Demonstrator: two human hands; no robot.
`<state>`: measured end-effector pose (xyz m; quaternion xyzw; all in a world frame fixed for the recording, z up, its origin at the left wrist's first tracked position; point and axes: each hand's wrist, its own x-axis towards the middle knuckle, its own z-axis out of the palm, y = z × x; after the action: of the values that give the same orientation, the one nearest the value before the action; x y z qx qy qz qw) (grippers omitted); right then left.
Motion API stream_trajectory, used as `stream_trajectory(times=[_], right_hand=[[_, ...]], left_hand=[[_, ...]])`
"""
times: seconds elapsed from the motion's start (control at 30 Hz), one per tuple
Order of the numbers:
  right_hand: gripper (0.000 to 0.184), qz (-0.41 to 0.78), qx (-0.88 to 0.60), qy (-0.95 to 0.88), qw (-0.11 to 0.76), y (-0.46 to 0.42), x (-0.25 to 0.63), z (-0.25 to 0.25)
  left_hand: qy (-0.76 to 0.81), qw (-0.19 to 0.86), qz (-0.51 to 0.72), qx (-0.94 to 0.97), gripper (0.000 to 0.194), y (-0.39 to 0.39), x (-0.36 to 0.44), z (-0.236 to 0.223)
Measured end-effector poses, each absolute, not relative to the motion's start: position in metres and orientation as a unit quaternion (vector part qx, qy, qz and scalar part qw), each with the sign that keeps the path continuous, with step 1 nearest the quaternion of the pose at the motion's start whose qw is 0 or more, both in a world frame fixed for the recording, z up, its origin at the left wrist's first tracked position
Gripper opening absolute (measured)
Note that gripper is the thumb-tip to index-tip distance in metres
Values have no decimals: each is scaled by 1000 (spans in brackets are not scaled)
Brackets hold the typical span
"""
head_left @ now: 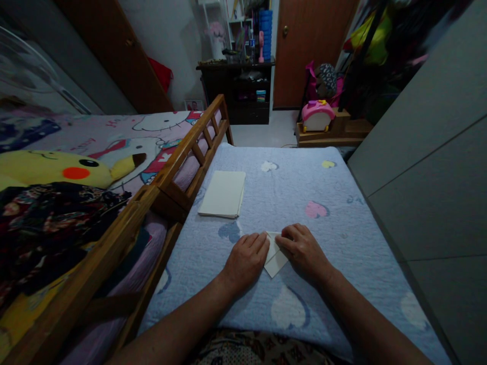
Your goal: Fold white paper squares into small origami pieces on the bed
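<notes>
A small folded white paper (275, 257) lies on the blue quilted mattress (323, 233) in front of me. My left hand (245, 259) rests on its left side, fingers curled and pressed down on the fold. My right hand (302, 249) presses on the paper's right side with bent fingers, the fingertips meeting the left hand's over the paper. Most of the paper is hidden under both hands; only a lower corner and a middle strip show. A stack of white paper sheets (223, 193) lies farther away, to the left.
A wooden bed rail (178, 167) runs along the mattress's left edge, with a yellow plush toy (57, 170) and dark cloth beyond it. A grey wardrobe (429, 167) stands at the right. A dark shelf unit (243, 91) and pink toy (317, 114) stand at the far end.
</notes>
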<state>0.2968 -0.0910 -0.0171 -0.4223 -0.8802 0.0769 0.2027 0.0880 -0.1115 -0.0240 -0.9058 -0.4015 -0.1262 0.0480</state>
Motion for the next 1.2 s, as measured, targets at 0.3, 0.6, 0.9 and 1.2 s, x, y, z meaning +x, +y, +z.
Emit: stream_trajectory(times=[0.3,0.6,0.9,1.2], right_hand=[[16,106,-417,-874,225,-93,302,-21],[16,125,-420,-865,245,-95,307,-24],[29,135,-430,-866,217,-103,311,-18],[47,120,-454,-856,216,-125,317,-24]], left_hand=[[-400,40,-81,-912,23,-111,90,-20],[-392,57,-68,-915,33,-111,90,-21],[-374,53,-63,-924,33,-109,86,-19],[-352,22,-61,-934,33,-95,76,-16]])
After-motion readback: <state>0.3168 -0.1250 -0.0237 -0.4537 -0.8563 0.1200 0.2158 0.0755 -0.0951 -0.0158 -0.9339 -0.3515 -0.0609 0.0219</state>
